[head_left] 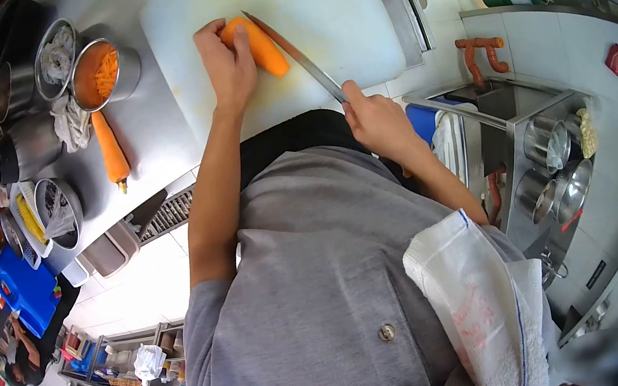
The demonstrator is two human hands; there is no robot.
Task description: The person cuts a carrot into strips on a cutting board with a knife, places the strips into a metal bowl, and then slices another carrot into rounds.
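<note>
our left hand (229,62) is clamped on the carrot piece (262,48) on the white cutting board (329,0); our right hand (384,118) is closed round the handle of the knife (311,70), blade beside it. left, on the steel counter (153,148), we see a whole carrot (111,148) near a bowl (127,78) of orange shreds. pots (546,141) sit right, by tiled walls (525,44).

The single wide, round-edged view looks from the person's head, forward and steeply down. The grey shirt (304,272) fills it closely from the centre to six o'clock; the cutting board (298,5) lies beyond at twelve, the desk (148,140) toward ten.
</note>
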